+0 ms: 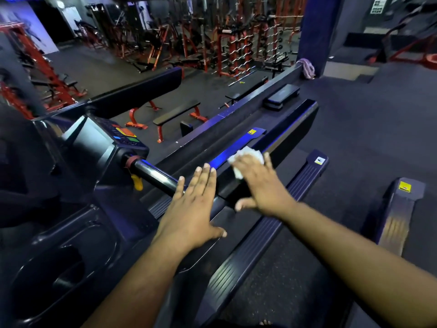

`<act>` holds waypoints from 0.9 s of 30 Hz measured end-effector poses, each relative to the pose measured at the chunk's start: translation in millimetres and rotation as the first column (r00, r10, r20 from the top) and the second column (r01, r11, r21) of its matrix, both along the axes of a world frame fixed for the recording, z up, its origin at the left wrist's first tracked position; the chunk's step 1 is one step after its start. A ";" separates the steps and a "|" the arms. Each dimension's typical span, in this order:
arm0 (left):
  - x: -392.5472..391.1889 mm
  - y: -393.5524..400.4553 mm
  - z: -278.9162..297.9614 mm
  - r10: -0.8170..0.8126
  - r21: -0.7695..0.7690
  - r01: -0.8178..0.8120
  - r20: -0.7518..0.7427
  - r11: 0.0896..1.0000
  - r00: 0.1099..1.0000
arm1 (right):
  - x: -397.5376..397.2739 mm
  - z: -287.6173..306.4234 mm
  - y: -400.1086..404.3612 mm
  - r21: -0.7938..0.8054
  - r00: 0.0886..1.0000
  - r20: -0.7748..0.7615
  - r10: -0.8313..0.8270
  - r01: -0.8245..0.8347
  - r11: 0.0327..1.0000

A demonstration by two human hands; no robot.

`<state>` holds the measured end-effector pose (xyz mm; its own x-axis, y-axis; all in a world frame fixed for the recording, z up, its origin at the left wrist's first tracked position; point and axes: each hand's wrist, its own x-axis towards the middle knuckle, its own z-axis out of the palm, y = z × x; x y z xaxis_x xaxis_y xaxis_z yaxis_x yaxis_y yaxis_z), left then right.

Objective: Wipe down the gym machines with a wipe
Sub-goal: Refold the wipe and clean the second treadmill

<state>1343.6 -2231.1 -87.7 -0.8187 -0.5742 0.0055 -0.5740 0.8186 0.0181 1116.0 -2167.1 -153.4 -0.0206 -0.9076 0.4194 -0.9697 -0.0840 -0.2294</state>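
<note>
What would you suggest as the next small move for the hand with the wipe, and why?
Probably slide the right hand and the wipe farther along the rail, towards its far end with the yellow sticker. The wipe lies flat under the fingers partway along the rail, and the stretch beyond it seems not yet covered. The left hand lies flat nearer the handlebar and can stay as a brace.

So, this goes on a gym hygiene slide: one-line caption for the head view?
Right hand presses a white wipe along a treadmill rail while the left hand lies flat beside it.
</note>
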 end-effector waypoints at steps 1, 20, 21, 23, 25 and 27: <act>-0.5 -0.3 -0.6 0.001 -0.004 -0.001 0.002 1.000 1.000 | -22.2 6.4 -7.1 0.011 0.997 0.044 -0.066 0.066 0.998; 0.5 3.8 -1.0 0.000 -0.045 0.001 0.012 0.999 1.000 | -65.4 13.8 -22.0 0.041 0.892 0.308 -0.329 0.333 0.942; 0.9 3.8 -1.4 0.000 -0.039 0.001 0.011 0.999 1.000 | -50.8 11.7 -22.7 0.037 0.870 0.360 -0.338 0.348 0.937; 0.8 2.7 -2.5 0.002 -0.036 -0.002 0.000 0.999 1.000 | -2.9 1.9 -15.1 -0.008 0.848 0.450 -0.280 0.318 0.948; 0.5 2.6 -2.4 0.001 -0.037 -0.001 -0.004 0.999 1.000 | 58.2 -11.8 3.3 -0.052 0.861 0.488 -0.142 0.191 0.980; 0.2 3.2 -1.9 -0.008 -0.054 0.009 0.019 0.998 1.000 | 96.1 -20.2 18.0 -0.069 0.894 0.444 -0.051 0.091 0.994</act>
